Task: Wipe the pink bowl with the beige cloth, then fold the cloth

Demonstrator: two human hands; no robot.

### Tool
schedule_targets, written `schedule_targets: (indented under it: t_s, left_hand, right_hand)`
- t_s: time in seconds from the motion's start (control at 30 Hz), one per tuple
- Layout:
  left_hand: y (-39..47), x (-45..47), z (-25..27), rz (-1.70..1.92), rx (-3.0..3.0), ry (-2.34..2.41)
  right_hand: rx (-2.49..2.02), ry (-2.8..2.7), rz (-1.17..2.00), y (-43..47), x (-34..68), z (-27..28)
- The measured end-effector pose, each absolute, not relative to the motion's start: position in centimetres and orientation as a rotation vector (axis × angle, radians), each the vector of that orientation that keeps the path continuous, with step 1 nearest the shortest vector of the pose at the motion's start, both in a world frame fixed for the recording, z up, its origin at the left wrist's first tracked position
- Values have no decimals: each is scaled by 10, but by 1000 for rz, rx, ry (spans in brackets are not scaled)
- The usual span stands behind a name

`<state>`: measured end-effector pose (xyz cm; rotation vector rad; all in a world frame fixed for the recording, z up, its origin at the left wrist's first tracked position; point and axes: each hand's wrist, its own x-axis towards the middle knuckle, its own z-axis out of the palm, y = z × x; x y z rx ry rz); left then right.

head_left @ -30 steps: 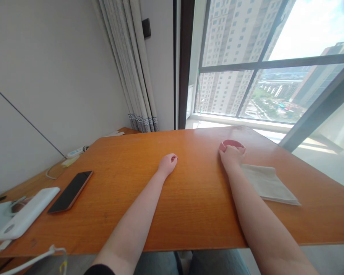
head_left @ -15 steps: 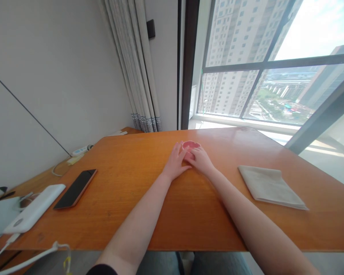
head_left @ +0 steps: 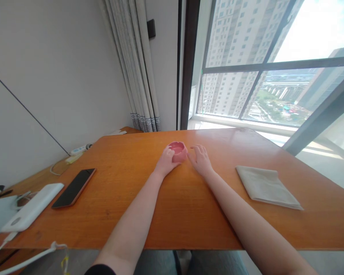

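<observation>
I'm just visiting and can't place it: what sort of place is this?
Probably a room in a high-rise home: a long curtain, a large window with a view from high up, and a wooden table with a phone.

The pink bowl (head_left: pixel 181 156) looks smooth with a low sheen, ceramic or plastic, I cannot tell which. Beneath it, the bench (head_left: pixel 117 156) is wood, visibly grained, with a smooth, varnished-looking surface. Right of the bowl, the folded cloth (head_left: pixel 269 187) is matt fabric. Left of it, the phone (head_left: pixel 73 188) has a smooth, dark, glass-like face, and the white block (head_left: pixel 33 208) looks like smooth plastic.
</observation>
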<state>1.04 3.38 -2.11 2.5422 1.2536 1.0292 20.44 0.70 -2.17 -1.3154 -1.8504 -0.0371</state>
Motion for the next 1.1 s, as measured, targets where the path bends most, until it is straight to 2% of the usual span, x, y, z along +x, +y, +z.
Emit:
schedule_targets:
  t_s: [0.1, 0.27, 0.47, 0.6, 0.73, 1.1]
  left_hand:
    - [37, -24, -22, 1070, 2527, 1460]
    - [35, -104, -25, 944, 2571, 1673]
    - [38, -169, -30, 1064, 2240, 2263]
    - [39, -182, -34, 1062, 2070, 2530]
    - [35, -181, -34, 856, 1981, 2664]
    - [26, -173, -22, 516, 1959, 2716]
  right_hand:
    - [-1432, -1815, -20, 17, 217, -34]
    - [-1503, -1872, 10, 27, 223, -45]
    - [-1536, -1921, 21, 27, 219, -44]
    - [-1538, -1928, 60, 27, 220, -44]
    - [-1536, -1949, 80, 26, 221, -44]
    - [-1640, -1877, 84, 26, 223, -38]
